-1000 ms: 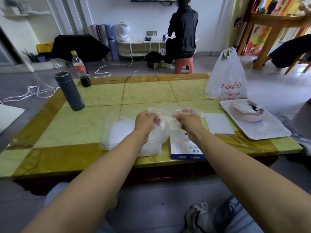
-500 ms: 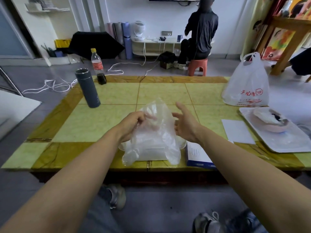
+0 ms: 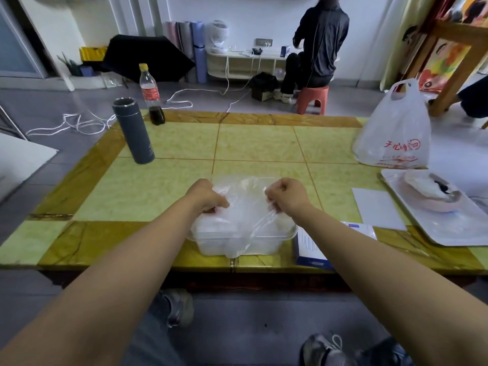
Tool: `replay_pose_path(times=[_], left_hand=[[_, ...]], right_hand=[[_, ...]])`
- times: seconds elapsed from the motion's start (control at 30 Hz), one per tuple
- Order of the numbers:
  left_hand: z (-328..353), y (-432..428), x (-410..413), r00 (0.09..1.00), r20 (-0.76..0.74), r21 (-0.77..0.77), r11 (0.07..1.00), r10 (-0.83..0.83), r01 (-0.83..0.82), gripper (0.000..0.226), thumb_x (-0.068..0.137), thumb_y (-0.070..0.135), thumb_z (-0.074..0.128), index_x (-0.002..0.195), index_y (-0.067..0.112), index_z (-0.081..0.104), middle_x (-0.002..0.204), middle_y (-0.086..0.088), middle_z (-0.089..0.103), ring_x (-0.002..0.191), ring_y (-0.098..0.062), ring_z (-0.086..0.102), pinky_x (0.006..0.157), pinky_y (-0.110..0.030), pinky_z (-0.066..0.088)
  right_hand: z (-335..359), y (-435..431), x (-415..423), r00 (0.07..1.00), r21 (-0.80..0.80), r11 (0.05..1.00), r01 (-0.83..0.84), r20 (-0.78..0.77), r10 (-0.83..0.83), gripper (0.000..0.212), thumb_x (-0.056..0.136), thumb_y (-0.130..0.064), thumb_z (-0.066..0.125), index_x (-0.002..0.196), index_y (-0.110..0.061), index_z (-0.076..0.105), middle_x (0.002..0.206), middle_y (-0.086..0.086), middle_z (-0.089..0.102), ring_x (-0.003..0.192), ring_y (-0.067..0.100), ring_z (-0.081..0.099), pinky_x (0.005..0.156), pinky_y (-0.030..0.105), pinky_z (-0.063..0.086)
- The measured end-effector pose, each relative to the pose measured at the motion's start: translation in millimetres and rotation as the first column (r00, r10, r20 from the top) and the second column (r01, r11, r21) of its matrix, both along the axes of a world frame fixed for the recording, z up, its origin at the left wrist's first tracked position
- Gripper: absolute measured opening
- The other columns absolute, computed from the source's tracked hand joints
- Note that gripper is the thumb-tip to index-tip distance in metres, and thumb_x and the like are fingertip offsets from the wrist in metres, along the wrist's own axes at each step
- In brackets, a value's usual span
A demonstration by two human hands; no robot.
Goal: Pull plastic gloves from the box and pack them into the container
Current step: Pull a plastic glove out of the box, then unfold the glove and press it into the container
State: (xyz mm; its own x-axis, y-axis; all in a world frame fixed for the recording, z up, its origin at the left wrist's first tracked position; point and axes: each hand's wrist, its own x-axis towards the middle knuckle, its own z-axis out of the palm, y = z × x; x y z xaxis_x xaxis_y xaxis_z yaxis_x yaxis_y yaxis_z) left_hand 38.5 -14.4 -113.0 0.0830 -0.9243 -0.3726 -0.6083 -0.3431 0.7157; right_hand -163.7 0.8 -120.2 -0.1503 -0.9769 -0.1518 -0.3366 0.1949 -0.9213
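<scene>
Both hands are now fists: the left grip (image 3: 208, 199) and the right grip (image 3: 286, 198) each clench an edge of the clear plastic glove (image 3: 245, 196), pulling it out wide and fairly flat between them. Half a second ago only the left grip held the film, which rose in a tall crumpled peak, while the right grip was open with its fingers spread beside it. The two grips have since moved apart and dropped lower, so they sit just above the far rim of the container (image 3: 264, 241). The glove's loose part hangs from the right grip down across the container's opening and over its near wall, its tip reaching the counter (image 3: 250, 143) near the front edge. The clear container, mostly hidden behind the raised film earlier, now shows plainly at the near middle of the counter, with more whitish film packed inside. The blue-and-white box (image 3: 309, 247) lies just right of it, partly under the right forearm, as before. A dark flask (image 3: 134, 133) and a cola bottle (image 3: 151, 96) stand at the far left; a white carrier bag (image 3: 393, 138), a sheet of paper (image 3: 375, 207) and a tray (image 3: 449, 228) occupy the right side.
</scene>
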Motion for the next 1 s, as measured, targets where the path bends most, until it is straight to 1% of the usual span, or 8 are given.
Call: replay_pose_path(times=[0.17,0.3,0.4,0.5,0.63,0.77,0.9,1.0], left_hand=[[-10.3,-0.5,-11.5,0.971,0.238,-0.017,1.0,0.015,-0.011,0.018,0.078,0.015,0.073,0.084,0.006,0.058,0.063,-0.004,0.061,0.048,-0.016,0.061,0.046,-0.022,0.04],[-21.0,-4.0,-17.7,0.941,0.338,-0.006,1.0,0.005,-0.003,0.017,0.081,0.016,0.069,0.079,0.01,0.053,0.075,-0.005,0.066,0.058,-0.019,0.065,0.044,-0.024,0.036],[-29.1,-4.1,-19.9,0.924,0.382,-0.016,1.0,0.01,-0.004,0.017,0.082,0.017,0.067,0.078,0.011,0.051,0.084,-0.006,0.069,0.066,-0.021,0.068,0.043,-0.024,0.036],[-30.4,-3.0,-20.2,0.909,0.416,0.002,0.999,-0.034,0.037,0.015,0.082,0.02,0.068,0.084,0.01,0.056,0.078,-0.005,0.066,0.063,-0.019,0.066,0.042,-0.023,0.036],[-12.7,-4.4,-28.2,0.755,0.654,-0.209,0.952,-0.036,0.226,0.038,0.079,0.028,0.071,0.11,0.014,0.054,0.111,-0.007,0.052,0.102,-0.025,0.052,0.067,-0.029,0.041],[16.7,2.1,-65.2,0.783,0.621,-0.524,0.756,0.025,0.392,0.01,0.082,0.019,0.057,0.092,0.017,0.059,0.099,-0.001,0.052,0.096,-0.023,0.048,0.079,-0.033,0.04],[4.1,-1.6,-90.3,0.767,0.562,-0.017,0.923,-0.309,0.384,0.015,0.091,0.008,0.049,0.077,0.009,0.054,0.077,-0.005,0.059,0.075,-0.026,0.06,0.06,-0.03,0.043],[-17.8,-5.7,-67.6,0.77,0.506,0.276,0.919,-0.388,0.281,0.041,0.095,0.014,0.052,0.133,0.003,0.042,0.113,-0.015,0.059,0.098,-0.029,0.064,0.07,-0.032,0.05]], right_hand=[[-9.3,-4.1,3.0,0.939,-0.189,0.982,0.003,-0.338,-0.068,0.035,0.087,-0.01,0.065,0.12,-0.011,0.053,0.111,0.005,0.058,0.094,0.018,0.059,0.08,0.03,0.05],[-5.4,-4.2,15.0,0.919,-0.463,0.877,-0.125,-0.387,-0.073,0.023,0.085,-0.006,0.059,0.105,-0.015,0.062,0.105,-0.002,0.058,0.091,0.015,0.054,0.08,0.028,0.047],[-13.9,-7.5,27.4,0.875,-0.079,0.939,-0.334,-0.397,0.277,0.02,0.09,-0.006,0.054,0.106,-0.014,0.064,0.102,0.006,0.065,0.079,0.021,0.061,0.075,0.038,0.056],[-32.8,-9.0,31.9,0.743,0.364,0.832,-0.419,-0.389,0.545,0.039,0.093,-0.006,0.056,0.131,-0.014,0.053,0.12,0.014,0.058,0.085,0.027,0.062,0.083,0.04,0.057],[-41.6,-14.7,30.7,0.676,0.484,0.752,-0.448,-0.366,0.639,0.053,0.093,-0.006,0.053,0.143,-0.019,0.042,0.136,0.012,0.049,0.1,0.026,0.059,0.093,0.039,0.053],[-45.3,-19.4,32.6,0.594,0.522,0.705,-0.48,-0.398,0.699,0.048,0.09,0.0,0.048,0.133,-0.021,0.05,0.119,0.004,0.054,0.099,0.026,0.057,0.083,0.036,0.051],[-51.7,-22.1,32.6,0.473,0.597,0.656,-0.463,-0.459,0.752,0.036,0.091,0.002,0.04,0.12,-0.012,0.058,0.126,0.008,0.053,0.117,0.03,0.054,0.092,0.035,0.046],[-49.7,-23.5,28.3,0.497,0.629,0.652,-0.423,-0.441,0.747,0.059,0.092,0.003,0.039,0.149,-0.012,0.033,0.149,0.007,0.04,0.126,0.029,0.051,0.101,0.036,0.046]])
